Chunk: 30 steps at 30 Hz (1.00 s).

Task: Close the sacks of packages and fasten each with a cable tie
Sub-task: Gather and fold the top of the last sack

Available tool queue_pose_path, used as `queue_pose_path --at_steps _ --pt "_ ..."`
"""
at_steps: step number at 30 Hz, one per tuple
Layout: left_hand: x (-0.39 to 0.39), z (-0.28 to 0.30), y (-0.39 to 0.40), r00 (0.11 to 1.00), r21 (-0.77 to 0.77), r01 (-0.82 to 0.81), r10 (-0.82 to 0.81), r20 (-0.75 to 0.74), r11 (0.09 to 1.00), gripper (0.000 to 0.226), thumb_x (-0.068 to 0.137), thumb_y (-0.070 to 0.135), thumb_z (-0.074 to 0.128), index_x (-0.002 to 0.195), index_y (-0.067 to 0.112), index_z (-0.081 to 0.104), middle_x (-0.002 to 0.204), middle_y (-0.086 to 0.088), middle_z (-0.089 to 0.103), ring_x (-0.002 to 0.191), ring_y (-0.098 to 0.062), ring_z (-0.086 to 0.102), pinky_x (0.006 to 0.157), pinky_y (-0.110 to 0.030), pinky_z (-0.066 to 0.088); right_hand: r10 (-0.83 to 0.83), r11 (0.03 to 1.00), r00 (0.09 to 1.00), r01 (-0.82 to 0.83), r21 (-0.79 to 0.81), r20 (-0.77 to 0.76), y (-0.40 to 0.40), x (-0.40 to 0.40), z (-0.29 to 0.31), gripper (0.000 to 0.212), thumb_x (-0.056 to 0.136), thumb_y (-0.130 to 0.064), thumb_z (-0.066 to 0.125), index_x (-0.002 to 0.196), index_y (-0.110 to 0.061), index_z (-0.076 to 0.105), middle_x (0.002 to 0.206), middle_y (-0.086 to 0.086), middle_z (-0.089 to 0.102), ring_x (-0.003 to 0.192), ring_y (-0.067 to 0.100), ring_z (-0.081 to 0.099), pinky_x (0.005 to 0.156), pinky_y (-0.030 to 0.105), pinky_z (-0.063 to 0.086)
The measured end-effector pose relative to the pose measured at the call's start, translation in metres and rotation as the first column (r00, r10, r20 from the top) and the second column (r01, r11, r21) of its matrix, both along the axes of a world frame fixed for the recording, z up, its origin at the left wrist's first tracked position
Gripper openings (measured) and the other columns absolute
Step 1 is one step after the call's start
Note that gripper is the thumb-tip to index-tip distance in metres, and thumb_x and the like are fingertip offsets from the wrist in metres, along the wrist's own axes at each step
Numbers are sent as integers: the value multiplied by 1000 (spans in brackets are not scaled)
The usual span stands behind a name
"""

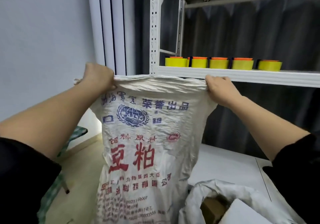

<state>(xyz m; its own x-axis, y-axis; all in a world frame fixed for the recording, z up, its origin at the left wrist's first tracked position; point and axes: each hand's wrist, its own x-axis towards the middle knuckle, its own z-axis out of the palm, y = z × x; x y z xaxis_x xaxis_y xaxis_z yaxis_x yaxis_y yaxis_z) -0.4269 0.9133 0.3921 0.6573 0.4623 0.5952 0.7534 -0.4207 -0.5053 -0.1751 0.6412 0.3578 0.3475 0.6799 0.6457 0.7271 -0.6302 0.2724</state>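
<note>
Nearest, at the bottom right: a second sack [225, 197] gaping open, brown package [213, 206] showing inside, no tie on it yet. Then the printed sack [147, 145], standing tall on the floor [81, 180], long axis upright, mouth at the top pulled flat and wide. Left hand [99, 78] clamped on the left corner of the mouth, right hand [220, 88] clamped on the right corner, well apart, level, equally near. Next, likely: bringing both corners together to bunch the neck. No cable tie visible. Beyond, yellow rolls [216, 63] on the shelf [242, 75].
</note>
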Motion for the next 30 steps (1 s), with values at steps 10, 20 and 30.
queue_pose_path --at_steps 10,20,30 --pt "53 -39 -62 799 -617 566 -548 249 546 73 80 60 60 139 25 36 142 0 45 125 -21 47 98 -36 38 158 987 958 -161 7 -241 25 -25 10 21 85 -28 63 84 -18 45 92 0 53 80 21 47 63 32 32" --pt "67 -37 -77 737 -90 670 -675 -42 737 8 94 11 42 102 11 40 97 -12 57 79 -32 56 58 -36 34 224 943 738 -329 -50 -636 -5 -36 17 35 94 -50 49 89 -16 55 84 0 59 77 17 54 69 34 40" --pt "76 -53 -82 535 -224 844 -797 279 488 18 95 32 48 98 14 48 88 -7 61 82 -29 56 61 -35 37 382 917 920 -389 89 93 -6 -31 -19 23 78 4 61 99 -3 53 82 11 55 47 36 46 44 32 35"
